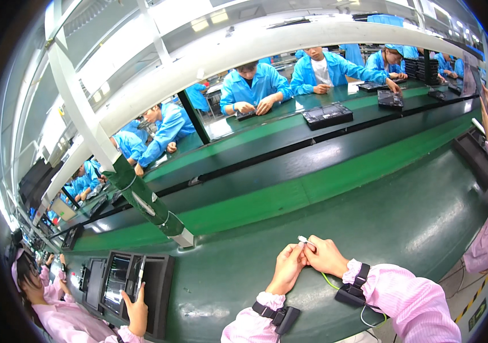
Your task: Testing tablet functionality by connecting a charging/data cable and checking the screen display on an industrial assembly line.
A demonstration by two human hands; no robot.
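Note:
My left hand and my right hand meet above the green work table, their fingertips pinched together. Between them is a small white piece that looks like a cable plug; its exact kind is too small to make out. A yellow-green cord hangs below my right hand, and I cannot tell whether it joins the white piece. Both wrists carry black straps with small black boxes, over pink striped sleeves.
A green tabletop lies under my hands. At left, a co-worker in pink handles a flat panel by a black tray. Another black tray is at right. A post rises ahead; beyond, people in blue work along a belt with black units.

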